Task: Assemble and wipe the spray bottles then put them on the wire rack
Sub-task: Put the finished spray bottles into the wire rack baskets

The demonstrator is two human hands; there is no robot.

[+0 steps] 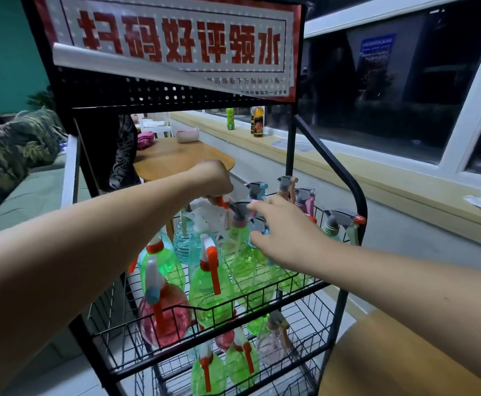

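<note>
The left hand (212, 178) hides its own fingers, curled over a white trigger head (205, 215). Whether the right hand (286, 230) grips the blue-topped spray bottle (258, 225) beneath it cannot be told. The wire rack (360, 201) runs off the bottom edge and the sign (176, 38) off the top. The sign's small print is unreadable.

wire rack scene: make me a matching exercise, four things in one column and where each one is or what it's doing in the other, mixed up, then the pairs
Things:
1 pink bottle
2 left hand
3 sign
4 bottle with a dark label

Place or state:
a on the window ledge
b top of the wire rack
c front left, upper tier of the wire rack
d gripping a white sprayer

Pairs: 1-c, 2-d, 3-b, 4-a
</note>
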